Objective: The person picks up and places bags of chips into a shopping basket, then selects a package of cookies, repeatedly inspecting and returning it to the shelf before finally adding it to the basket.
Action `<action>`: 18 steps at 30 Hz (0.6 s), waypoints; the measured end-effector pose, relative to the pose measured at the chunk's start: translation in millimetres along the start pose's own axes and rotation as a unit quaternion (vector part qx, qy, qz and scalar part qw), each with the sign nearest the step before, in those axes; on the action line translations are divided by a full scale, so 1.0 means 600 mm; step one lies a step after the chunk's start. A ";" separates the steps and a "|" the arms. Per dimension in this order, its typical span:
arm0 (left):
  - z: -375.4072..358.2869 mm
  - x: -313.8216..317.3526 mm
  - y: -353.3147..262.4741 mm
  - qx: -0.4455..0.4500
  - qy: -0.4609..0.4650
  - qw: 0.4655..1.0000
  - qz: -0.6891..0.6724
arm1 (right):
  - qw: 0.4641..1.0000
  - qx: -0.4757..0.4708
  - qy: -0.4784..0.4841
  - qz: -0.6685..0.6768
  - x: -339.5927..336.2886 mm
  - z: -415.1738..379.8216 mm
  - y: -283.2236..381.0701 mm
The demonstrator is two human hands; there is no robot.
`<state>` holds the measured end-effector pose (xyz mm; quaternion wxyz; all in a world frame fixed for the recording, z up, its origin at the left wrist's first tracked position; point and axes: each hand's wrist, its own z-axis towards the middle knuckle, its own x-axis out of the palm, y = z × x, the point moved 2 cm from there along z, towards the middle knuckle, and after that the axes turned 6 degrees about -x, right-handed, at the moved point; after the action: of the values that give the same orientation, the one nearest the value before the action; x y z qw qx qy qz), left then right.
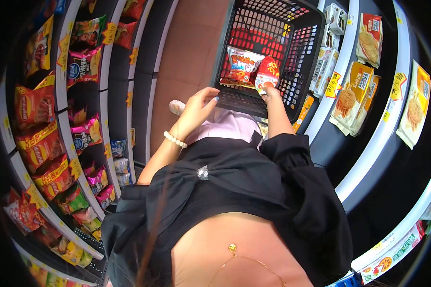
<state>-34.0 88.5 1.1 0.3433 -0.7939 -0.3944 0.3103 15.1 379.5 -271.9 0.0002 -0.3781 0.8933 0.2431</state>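
Note:
A red and white snack bag (pixel 267 71) is pinched at its near end by my right hand (pixel 269 94). The bag lies inside the black shopping basket (pixel 297 91), over its near part. Beside it in the basket is a white and red chip bag (pixel 243 64) with large lettering. My left hand (pixel 200 106), with a beaded bracelet (pixel 175 139) on the wrist, is at the basket's near left corner. Its fingers are loosely bent and a little apart, with the fingertips right by the rim and nothing visible between them.
Shelves with bagged snacks (pixel 38 105) line the left side. On the right, shelves hold yellow biscuit packs (pixel 353 98), a red biscuit pack (pixel 369 40) and orange price tags (pixel 334 85). Brown floor tiles (pixel 189 52) show between the left shelves and the basket.

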 end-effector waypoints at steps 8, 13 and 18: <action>0.020 -0.007 -0.010 0.064 -0.061 0.996 -0.024 | 0.943 -0.283 0.145 -0.101 -0.076 -0.113 0.114; 0.032 -0.048 -0.005 0.030 -0.057 0.983 -0.173 | 0.873 -0.359 0.312 -0.106 -0.039 -0.348 0.222; -0.029 -0.117 -0.048 0.009 0.112 0.861 -0.496 | 0.748 -0.437 0.458 -0.201 0.040 -0.502 0.270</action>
<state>-67.4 37.5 49.4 0.5005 -0.5194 -0.6925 0.0113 -56.1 328.9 59.4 -0.5252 -0.5735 0.4858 0.3990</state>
